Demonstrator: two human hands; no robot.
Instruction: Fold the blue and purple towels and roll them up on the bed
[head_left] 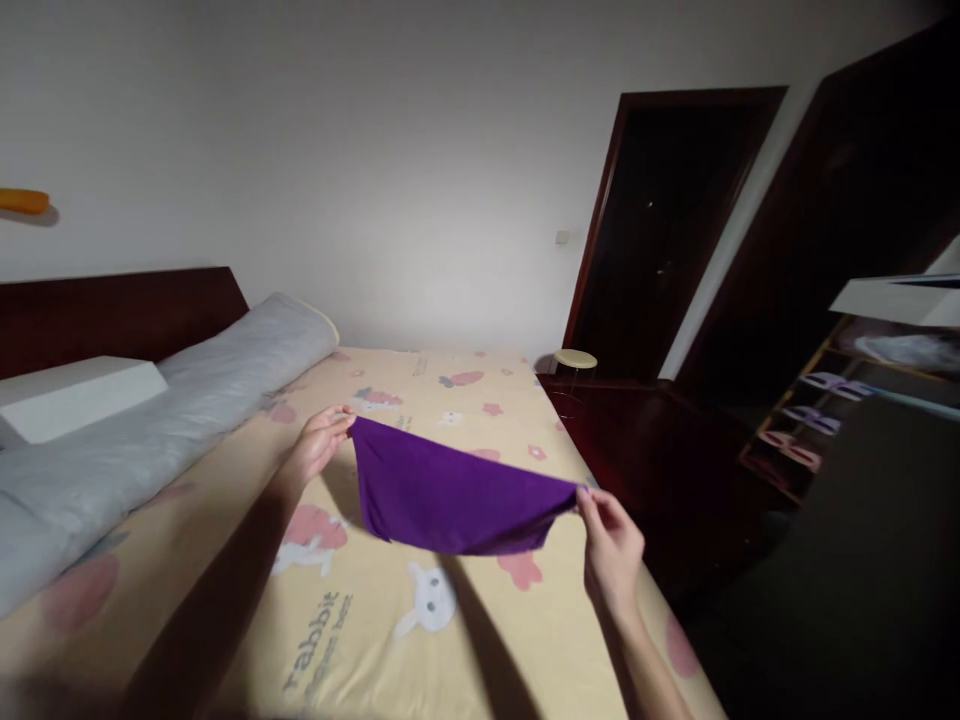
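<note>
A purple cloth hangs stretched between my two hands above the bed, its lower edge sagging over the yellow sheet with rabbit and strawberry prints. My left hand pinches the cloth's upper left corner between closed fingers. At the upper right corner, my right hand grips the fabric between thumb and fingers. The right end of the cloth is slightly lower than the left.
A long grey pillow lies by the dark headboard, with a white box on it. Beyond the bed are a round stool and a dark door. A shoe rack stands at right.
</note>
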